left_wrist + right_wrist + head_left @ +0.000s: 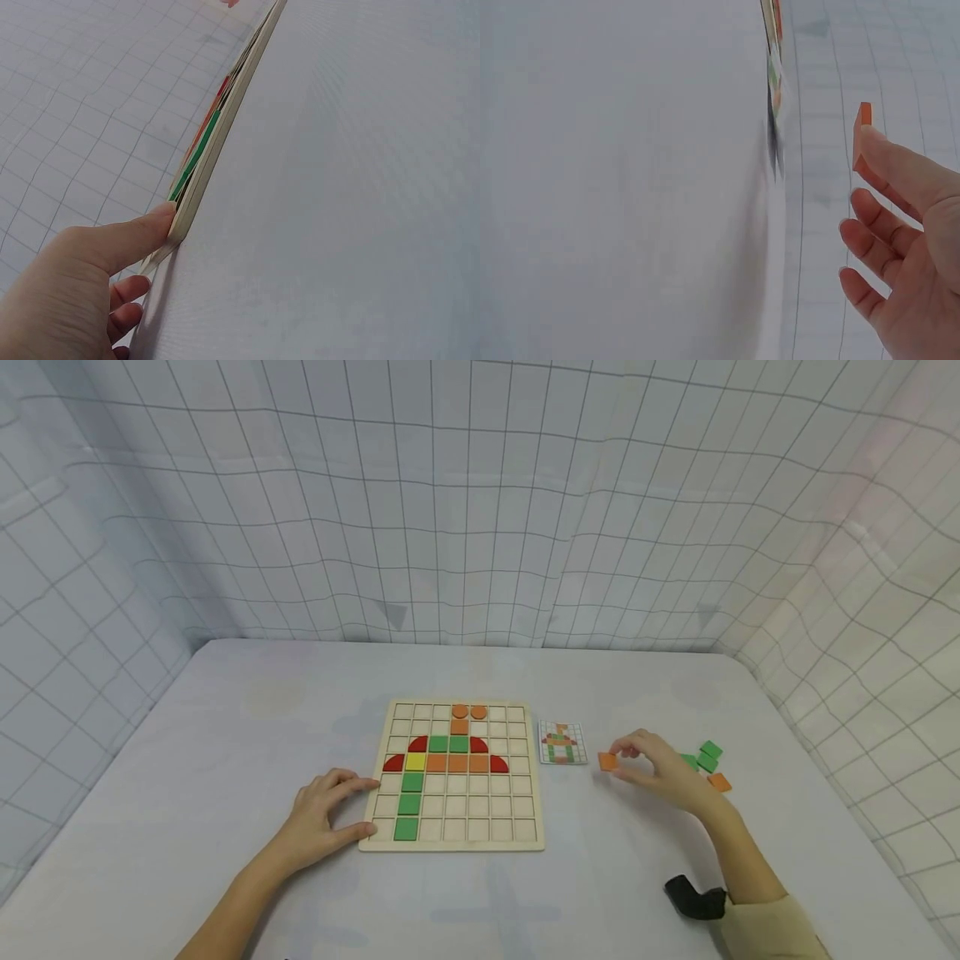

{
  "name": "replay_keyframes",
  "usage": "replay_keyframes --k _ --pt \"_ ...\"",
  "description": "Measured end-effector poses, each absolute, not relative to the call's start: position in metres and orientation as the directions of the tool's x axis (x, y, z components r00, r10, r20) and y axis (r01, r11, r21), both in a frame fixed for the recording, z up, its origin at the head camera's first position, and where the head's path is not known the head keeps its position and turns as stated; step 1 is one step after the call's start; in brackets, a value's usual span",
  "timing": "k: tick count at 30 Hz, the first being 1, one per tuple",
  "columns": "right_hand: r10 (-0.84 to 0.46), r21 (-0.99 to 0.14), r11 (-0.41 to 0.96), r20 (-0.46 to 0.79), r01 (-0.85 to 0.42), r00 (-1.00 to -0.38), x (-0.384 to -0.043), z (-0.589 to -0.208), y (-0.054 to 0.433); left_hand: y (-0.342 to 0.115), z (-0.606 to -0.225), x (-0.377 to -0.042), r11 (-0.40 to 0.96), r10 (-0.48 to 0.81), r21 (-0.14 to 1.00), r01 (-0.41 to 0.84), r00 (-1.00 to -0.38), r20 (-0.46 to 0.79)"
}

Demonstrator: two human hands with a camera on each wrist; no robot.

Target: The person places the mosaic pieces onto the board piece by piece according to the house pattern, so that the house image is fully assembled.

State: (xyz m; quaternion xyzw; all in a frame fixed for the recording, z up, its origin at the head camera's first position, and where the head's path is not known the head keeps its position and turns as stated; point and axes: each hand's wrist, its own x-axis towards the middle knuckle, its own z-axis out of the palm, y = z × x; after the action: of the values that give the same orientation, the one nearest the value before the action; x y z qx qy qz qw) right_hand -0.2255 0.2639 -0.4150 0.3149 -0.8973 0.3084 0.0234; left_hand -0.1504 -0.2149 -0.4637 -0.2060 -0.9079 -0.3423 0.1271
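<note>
A square wooden grid board point(457, 846) bears orange, green, red and yellow pieces in some of its cells. Beside its left edge lies my left hand point(318, 818), thumb and index finger stretched out and spread, their tips touching the edge. The left wrist view shows that thumb point(139, 236) against the board's rim point(217, 139). To the right of the board, my right hand point(660, 768) pinches an orange square tile point(607, 762) between thumb and forefinger. In the right wrist view the tile point(862, 135) stands on edge, with the other fingers loosely curled below it.
A small printed pattern card point(562, 743) lies just right of the board. Several green tiles point(707, 762) and an orange tile point(719, 782) are scattered beyond my right hand. A black strap point(696, 900) lies by the right sleeve point(772, 931). Grid-patterned cloth point(480, 510) walls surround the white table.
</note>
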Motion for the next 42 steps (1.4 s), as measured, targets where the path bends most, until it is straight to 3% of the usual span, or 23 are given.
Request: replay_keyframes --k 16,23,35,42 --pt "-0.716 -0.563 0.489 0.177 -0.666 -0.676 -0.194 -0.420 0.119 -0.214 -0.463 -0.151 0.675 0.289 0.575 0.462 -0.883 0.371" --pt "-0.734 -0.494 0.507 0.182 -0.707 -0.654 -0.181 -0.424 0.079 -0.214 -0.464 -0.151 0.675 0.288 0.574 0.464 -0.881 0.374" --pt "-0.687 -0.386 0.633 0.118 -0.670 -0.717 -0.167 -0.428 0.050 -0.214 -0.464 -0.152 0.677 0.287 0.574 0.461 -0.883 0.371" --pt "-0.656 -0.396 0.659 0.115 -0.640 -0.746 -0.165 -0.430 0.047 -0.214 -0.464 -0.152 0.678 0.285 0.571 0.463 -0.881 0.377"
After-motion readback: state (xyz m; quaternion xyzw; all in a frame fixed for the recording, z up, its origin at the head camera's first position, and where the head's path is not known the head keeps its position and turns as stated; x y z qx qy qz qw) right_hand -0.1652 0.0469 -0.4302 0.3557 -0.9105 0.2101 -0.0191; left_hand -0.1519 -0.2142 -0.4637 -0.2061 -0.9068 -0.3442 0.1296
